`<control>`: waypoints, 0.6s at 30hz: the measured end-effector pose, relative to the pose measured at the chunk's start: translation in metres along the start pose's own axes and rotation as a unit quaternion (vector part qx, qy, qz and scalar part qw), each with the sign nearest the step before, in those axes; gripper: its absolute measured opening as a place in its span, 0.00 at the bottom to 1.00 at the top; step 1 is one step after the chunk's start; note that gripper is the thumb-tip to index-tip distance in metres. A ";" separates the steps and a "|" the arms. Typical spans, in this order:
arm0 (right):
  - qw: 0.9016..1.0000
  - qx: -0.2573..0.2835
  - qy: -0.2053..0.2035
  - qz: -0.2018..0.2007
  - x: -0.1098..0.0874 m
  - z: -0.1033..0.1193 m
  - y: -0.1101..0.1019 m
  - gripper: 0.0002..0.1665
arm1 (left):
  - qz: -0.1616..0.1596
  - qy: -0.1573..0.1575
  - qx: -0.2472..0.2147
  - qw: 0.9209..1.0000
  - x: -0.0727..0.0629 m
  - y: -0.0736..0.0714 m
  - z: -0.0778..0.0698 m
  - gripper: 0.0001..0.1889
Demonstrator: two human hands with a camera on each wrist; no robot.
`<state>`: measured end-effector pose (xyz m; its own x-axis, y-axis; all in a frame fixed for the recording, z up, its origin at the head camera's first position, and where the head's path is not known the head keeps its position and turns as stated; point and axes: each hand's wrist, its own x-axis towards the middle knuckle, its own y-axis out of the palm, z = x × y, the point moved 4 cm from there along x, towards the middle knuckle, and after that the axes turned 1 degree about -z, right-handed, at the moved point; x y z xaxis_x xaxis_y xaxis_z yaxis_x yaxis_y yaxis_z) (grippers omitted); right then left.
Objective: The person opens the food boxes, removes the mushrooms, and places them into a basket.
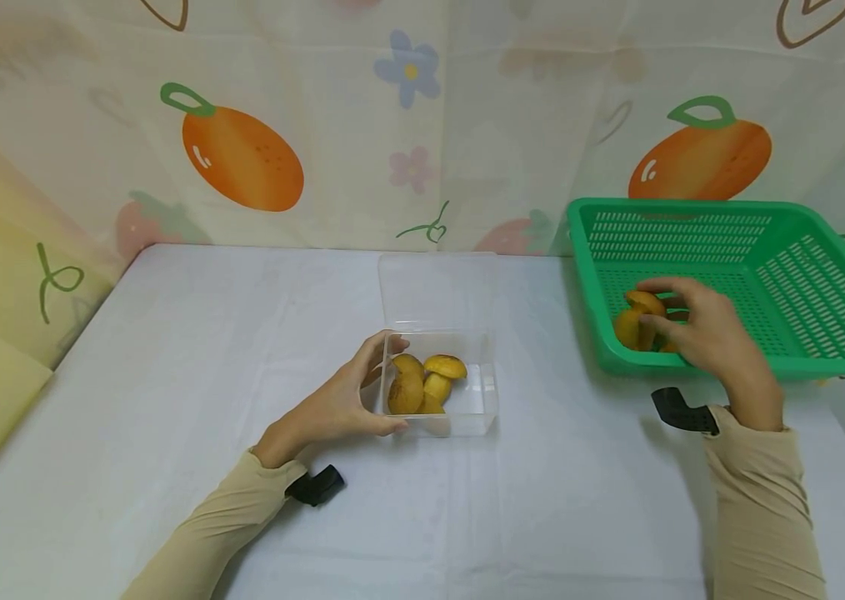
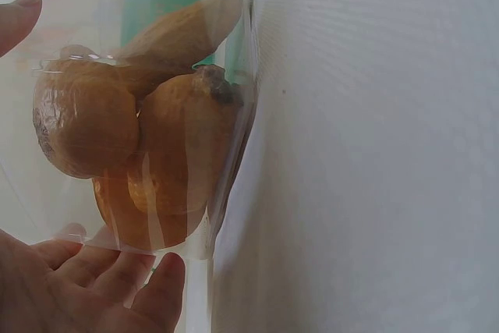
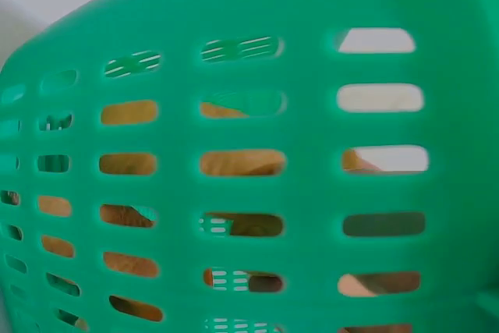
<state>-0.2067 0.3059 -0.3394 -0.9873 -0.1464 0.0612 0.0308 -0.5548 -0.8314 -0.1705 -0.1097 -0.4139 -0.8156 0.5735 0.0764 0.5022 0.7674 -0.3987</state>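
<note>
A clear plastic box [image 1: 478, 425] with its lid [image 1: 437, 287] folded back stands on the table, holding several yellow-brown mushrooms [image 1: 406, 392]. From its left side my left hand [image 1: 340, 400] grips it, thumb at the front and fingers behind; the left wrist view shows mushrooms [image 2: 183, 138] through the clear wall. Over at the right, my right hand [image 1: 715, 325] reaches into a green basket [image 1: 737, 367] and holds a mushroom [image 1: 646, 300] between thumb and fingers. More mushrooms [image 1: 627, 329] lie just under it. In the right wrist view, the basket's slotted wall [image 3: 312, 130] hides most of the hand.
A white cloth [image 1: 565, 500] covers the table. Behind it hangs a curtain [image 1: 347, 167] printed with fruit and flowers. The basket's near wall and rim rise between the right forearm and the basket's inside.
</note>
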 end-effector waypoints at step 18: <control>0.997 -0.005 0.034 0.073 0.003 -0.003 0.004 0.31 | 0.002 0.003 -0.005 1.000 0.000 -0.001 -0.001 0.52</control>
<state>-0.2097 0.3054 -0.3443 -0.9805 -0.1700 -0.0986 0.1746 -0.5232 -0.8341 -0.1704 -0.1100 -0.4126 -0.8121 0.5781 0.0800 0.5081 0.7678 -0.3903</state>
